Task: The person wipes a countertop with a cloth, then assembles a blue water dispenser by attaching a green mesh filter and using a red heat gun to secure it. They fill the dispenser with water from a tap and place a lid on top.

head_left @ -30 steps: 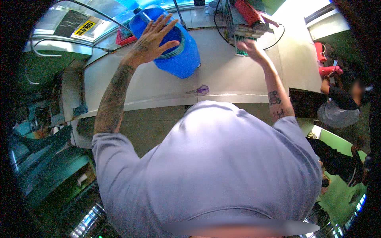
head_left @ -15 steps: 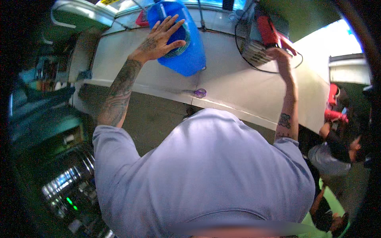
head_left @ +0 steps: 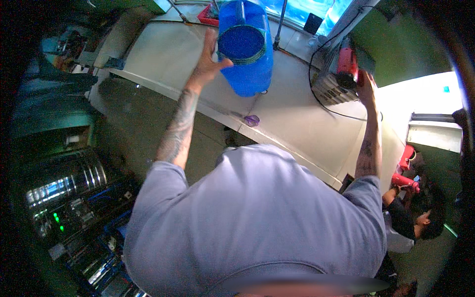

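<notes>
A big blue plastic jug (head_left: 255,76) with a round, ridged mouth (head_left: 241,43) and a moulded handle lies on the pale worktop. My left hand (head_left: 207,62) is at the jug's left side, thumb and fingers apart, the thumb by the mouth's rim. I cannot tell whether it touches the plastic. At the right, my right hand (head_left: 367,90) is closed round a red pistol-shaped power tool (head_left: 347,64). Part of its grip is hidden by my fingers. Below the tool sits a grey slatted block (head_left: 332,89).
Purple-handled scissors (head_left: 252,121) lie near the worktop's (head_left: 294,116) front edge. A black cord (head_left: 316,94) loops round the slatted block. A red tray (head_left: 208,15) is behind the jug. At the lower right, a co-worker (head_left: 410,218) is beside a red tool (head_left: 405,182). Shiny machinery (head_left: 67,183) stands lower left.
My left hand has come off the jug's mouth to its left side, uncovering the mouth. The red tool has turned in my right hand. The whole view has shifted.
</notes>
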Action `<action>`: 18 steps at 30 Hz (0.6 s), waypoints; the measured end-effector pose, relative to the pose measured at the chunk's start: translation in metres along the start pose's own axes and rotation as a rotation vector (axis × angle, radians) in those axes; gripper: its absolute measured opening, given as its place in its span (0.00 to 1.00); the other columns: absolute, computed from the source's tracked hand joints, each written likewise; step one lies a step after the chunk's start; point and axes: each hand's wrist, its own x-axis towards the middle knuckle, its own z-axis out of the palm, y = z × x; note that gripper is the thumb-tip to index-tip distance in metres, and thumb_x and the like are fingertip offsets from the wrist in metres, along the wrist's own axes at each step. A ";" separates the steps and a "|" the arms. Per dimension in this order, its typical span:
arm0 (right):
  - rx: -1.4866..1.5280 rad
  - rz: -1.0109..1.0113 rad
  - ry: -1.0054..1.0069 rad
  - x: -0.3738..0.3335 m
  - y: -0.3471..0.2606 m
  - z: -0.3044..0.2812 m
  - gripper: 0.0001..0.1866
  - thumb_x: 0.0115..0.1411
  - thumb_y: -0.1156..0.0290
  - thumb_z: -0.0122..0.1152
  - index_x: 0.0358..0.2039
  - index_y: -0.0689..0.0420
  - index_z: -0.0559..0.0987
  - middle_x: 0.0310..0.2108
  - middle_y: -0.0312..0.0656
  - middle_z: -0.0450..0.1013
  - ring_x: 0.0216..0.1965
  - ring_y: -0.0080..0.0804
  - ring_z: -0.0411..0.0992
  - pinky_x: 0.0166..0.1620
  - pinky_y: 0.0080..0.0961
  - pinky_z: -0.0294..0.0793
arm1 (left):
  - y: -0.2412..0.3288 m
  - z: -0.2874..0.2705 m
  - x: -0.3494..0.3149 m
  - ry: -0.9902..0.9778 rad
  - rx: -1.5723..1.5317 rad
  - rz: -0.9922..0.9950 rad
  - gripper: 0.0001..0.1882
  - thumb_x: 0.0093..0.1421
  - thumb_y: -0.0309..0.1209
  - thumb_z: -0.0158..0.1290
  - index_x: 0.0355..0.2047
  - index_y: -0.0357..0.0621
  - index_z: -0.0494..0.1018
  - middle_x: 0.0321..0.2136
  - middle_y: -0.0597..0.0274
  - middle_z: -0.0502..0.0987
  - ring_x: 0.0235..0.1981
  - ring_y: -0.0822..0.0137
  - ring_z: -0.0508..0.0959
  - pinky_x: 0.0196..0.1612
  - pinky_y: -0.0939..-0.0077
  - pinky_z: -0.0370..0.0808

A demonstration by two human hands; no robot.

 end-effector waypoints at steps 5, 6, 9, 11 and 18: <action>-0.101 0.218 -0.225 -0.064 -0.056 0.030 0.24 0.59 0.59 0.60 0.54 0.53 0.70 0.48 0.48 0.71 0.44 0.41 0.71 0.46 0.39 0.72 | 0.019 0.030 -0.028 0.066 -0.090 -0.194 0.60 0.45 0.42 0.71 0.67 0.36 0.42 0.61 0.44 0.61 0.62 0.57 0.63 0.64 0.63 0.60; -0.028 0.404 -0.289 -0.079 -0.075 0.033 0.21 0.60 0.56 0.60 0.50 0.52 0.73 0.42 0.45 0.73 0.39 0.37 0.73 0.40 0.35 0.74 | 0.024 0.032 -0.025 0.066 -0.119 -0.206 0.58 0.45 0.41 0.71 0.67 0.36 0.44 0.59 0.45 0.63 0.61 0.57 0.65 0.63 0.63 0.61; 0.671 0.830 -0.361 -0.096 -0.134 0.019 0.19 0.59 0.52 0.62 0.44 0.50 0.77 0.26 0.35 0.72 0.24 0.27 0.70 0.25 0.24 0.70 | 0.038 0.032 -0.016 0.093 -0.102 -0.190 0.53 0.46 0.40 0.70 0.65 0.37 0.50 0.55 0.49 0.68 0.57 0.58 0.68 0.61 0.64 0.65; 1.038 0.599 -0.130 -0.099 -0.178 0.012 0.18 0.58 0.52 0.64 0.43 0.49 0.77 0.18 0.30 0.68 0.16 0.21 0.66 0.17 0.23 0.64 | 0.045 0.033 -0.015 0.109 -0.077 -0.191 0.50 0.47 0.39 0.70 0.64 0.39 0.53 0.55 0.51 0.69 0.57 0.59 0.69 0.60 0.65 0.66; 1.226 0.657 -0.287 -0.101 -0.226 -0.015 0.17 0.56 0.64 0.67 0.45 0.56 0.78 0.38 0.39 0.78 0.38 0.26 0.76 0.42 0.27 0.74 | 0.053 0.036 -0.019 0.091 -0.030 -0.150 0.45 0.50 0.37 0.68 0.63 0.42 0.56 0.55 0.54 0.69 0.56 0.60 0.70 0.58 0.66 0.68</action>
